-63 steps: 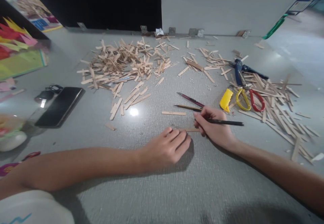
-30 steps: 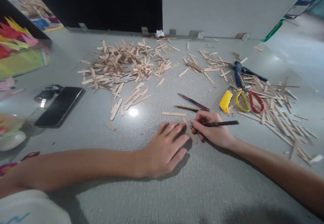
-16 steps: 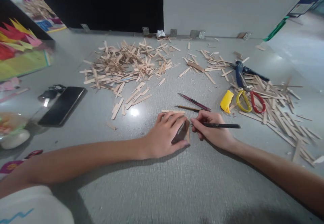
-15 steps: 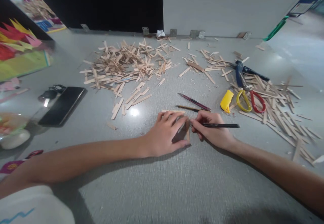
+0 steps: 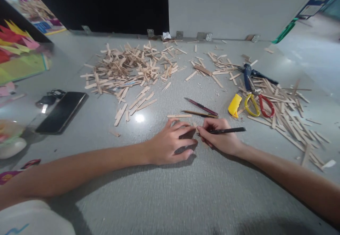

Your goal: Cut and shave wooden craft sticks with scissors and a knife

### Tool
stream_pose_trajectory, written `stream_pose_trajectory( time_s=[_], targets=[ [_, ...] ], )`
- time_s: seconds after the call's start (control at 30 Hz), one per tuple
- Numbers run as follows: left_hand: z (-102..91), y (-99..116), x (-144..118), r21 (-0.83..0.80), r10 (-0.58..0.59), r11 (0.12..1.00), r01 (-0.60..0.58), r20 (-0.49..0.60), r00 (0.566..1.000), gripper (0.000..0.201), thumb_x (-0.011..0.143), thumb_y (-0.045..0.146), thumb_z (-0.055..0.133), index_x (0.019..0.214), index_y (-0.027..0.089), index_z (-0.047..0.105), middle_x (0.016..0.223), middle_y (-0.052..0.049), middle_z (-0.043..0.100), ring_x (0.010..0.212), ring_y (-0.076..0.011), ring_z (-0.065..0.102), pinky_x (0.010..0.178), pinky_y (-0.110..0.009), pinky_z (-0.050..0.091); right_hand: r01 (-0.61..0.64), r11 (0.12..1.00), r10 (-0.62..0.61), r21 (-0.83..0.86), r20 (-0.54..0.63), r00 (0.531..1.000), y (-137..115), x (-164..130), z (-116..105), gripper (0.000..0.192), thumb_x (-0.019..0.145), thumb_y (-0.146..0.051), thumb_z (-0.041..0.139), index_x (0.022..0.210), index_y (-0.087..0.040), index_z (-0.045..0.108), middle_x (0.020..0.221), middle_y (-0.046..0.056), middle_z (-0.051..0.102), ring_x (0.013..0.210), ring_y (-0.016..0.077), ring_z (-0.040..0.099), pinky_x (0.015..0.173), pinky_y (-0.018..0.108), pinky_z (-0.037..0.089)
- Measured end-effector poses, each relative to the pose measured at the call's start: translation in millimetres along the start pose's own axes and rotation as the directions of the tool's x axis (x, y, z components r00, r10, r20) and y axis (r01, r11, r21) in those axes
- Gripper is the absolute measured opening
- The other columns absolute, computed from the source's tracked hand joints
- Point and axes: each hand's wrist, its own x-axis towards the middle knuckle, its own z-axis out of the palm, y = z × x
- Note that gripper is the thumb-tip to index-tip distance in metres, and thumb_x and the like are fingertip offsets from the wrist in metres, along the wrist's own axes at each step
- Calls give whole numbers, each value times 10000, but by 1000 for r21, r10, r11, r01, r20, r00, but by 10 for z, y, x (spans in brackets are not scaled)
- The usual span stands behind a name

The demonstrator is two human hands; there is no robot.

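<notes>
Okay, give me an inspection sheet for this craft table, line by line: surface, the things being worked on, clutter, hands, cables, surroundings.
Surface: grey table, wood chips scattered across the far half.
Job's things: black pen in the right hand; small stick piece between both hands, mostly hidden.
Clutter: big stick pile, second stick pile, scissors, yellow cutter, blue-handled tool, two spare pens, phone, keys.
Hands: left hand pressed on the table beside the piece; right hand gripping the pen, tip at the piece.
Cables: nothing seen.
Surroundings: grey wall, dark panel, coloured paper at left.
</notes>
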Motion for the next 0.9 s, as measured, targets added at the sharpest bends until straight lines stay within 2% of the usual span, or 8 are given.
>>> stream_pose_trajectory(
  time_s=[0.1, 0.27, 0.5, 0.67, 0.8, 0.9],
  targets=[
    [-39, 21, 3, 24, -19, 1000, 18, 47, 999, 391, 1112, 421, 467, 1279, 170, 716, 1402, -197, 681, 1382, -344, 560, 1184, -538, 348, 13, 1000, -13, 13, -10, 1000, -7, 4, 7, 470, 925, -516, 752, 639, -234, 508, 464, -30, 587, 345, 76, 478, 340, 187, 342],
    [-74, 49, 31, 65, 10, 998, -25, 221, 975, 530, 1116, 589, 466, 1515, 278, 622, 1649, -233, 485, 1529, -437, 415, 1212, -689, 304, -2, 999, 7, 41, -132, 991, -26, -8, -2, 458, 919, -498, 728, 627, -242, 486, 493, -27, 600, 325, 77, 476, 317, 191, 345],
    [-52, 30, 39, 31, -13, 999, 6, 243, 970, 502, 1120, 573, 484, 1558, 354, 594, 1637, -175, 496, 1580, -398, 378, 1284, -702, 245, -28, 999, 34, 39, -168, 985, -43, -21, -3, 461, 874, -481, 762, 601, -240, 478, 480, -28, 589, 322, 73, 464, 319, 186, 348],
    [-75, 30, 48, -25, 3, 1000, 4, 272, 962, 438, 1132, 399, 480, 1495, 228, 653, 1698, -244, 420, 1634, -437, 313, 1294, -716, 250, -43, 998, 49, 45, -132, 990, -42, -4, 0, 465, 861, -490, 784, 612, -236, 485, 479, -33, 589, 317, 70, 456, 315, 183, 346],
    [-130, 0, 67, -59, 8, 998, 8, 269, 963, 427, 1088, 265, 529, 1493, 243, 663, 1726, -218, 408, 1643, -436, 310, 1294, -716, 273, -41, 999, 42, 21, -86, 995, -33, 5, -9, 481, 878, -524, 781, 622, -236, 493, 483, -32, 590, 327, 76, 468, 321, 190, 355],
    [-172, -70, 85, -57, 46, 998, -31, 291, 956, 445, 1088, 253, 539, 1516, 268, 658, 1728, -215, 408, 1640, -422, 328, 1303, -707, 260, -37, 999, 36, -11, -54, 998, -35, 10, -17, 502, 893, -567, 770, 625, -236, 504, 475, -34, 579, 330, 78, 462, 321, 196, 344]
  ],
)
